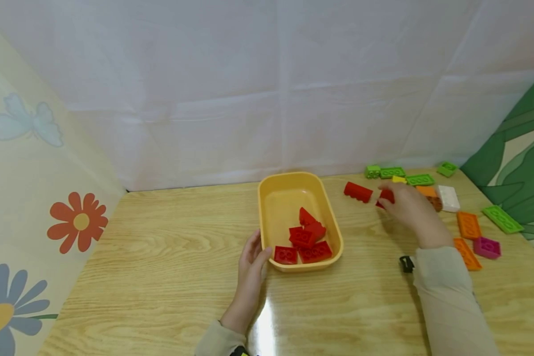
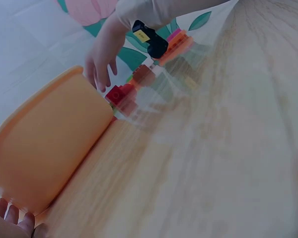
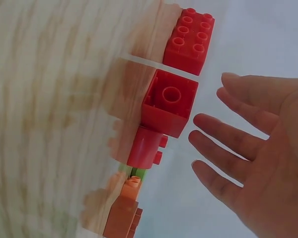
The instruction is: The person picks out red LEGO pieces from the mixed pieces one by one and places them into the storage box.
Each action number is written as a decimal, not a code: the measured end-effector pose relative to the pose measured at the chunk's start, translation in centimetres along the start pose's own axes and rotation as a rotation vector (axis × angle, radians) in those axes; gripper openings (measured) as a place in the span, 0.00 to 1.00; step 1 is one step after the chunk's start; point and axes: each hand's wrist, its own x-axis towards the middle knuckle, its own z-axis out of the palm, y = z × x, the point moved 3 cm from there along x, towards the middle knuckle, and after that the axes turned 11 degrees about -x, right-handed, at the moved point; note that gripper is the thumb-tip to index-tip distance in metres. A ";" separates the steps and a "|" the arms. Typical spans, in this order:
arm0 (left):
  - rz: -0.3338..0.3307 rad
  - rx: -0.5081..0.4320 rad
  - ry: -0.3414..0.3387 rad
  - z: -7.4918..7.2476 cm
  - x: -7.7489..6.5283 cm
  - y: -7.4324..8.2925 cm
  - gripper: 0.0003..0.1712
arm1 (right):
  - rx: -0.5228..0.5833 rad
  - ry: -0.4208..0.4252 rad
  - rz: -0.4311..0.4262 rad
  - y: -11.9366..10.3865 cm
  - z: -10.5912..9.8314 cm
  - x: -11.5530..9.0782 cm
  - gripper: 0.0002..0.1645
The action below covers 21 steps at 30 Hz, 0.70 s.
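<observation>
The person's left hand (image 1: 250, 264) grips the near left corner of a yellow tray (image 1: 285, 198), its thumb at the rim and its fingers against the outer wall. Inside the tray, to the right of that hand, at least 5 red bricks (image 1: 315, 252) lie gathered toward the near end. The right hand (image 1: 411, 210) reaches over the table beyond the tray's right side; the right wrist view shows its fingers spread and nearly straight, pinching nothing. Just beside those fingertips, with a gap visible, are 3 more red pieces: a studded brick (image 3: 191, 39), a hollow-faced brick (image 3: 171, 94) and a rounded brick (image 3: 145, 148). Past the right hand lie 4 green pieces (image 1: 392, 172) and a yellow piece (image 1: 398, 179). Just to its right are an orange brick (image 1: 426, 191), a brown brick (image 1: 435, 203) and a white brick (image 1: 448, 198). Right of its wrist lie 2 flat orange pieces (image 1: 469, 225) and a magenta brick (image 1: 487, 247), with a flat green piece (image 1: 502, 219) farther out. A black device (image 1: 406, 264) shows at the right wrist.
</observation>
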 end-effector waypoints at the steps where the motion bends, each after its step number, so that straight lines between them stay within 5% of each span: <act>1: -0.001 -0.002 0.002 0.0 0.0 0.0 0.31 | -0.003 0.003 -0.001 0.0 0.0 0.0 0.27; 21: 0.006 -0.014 -0.001 0.0 0.0 -0.1 0.30 | 0.000 -0.033 -0.032 0.7 1.2 0.4 0.32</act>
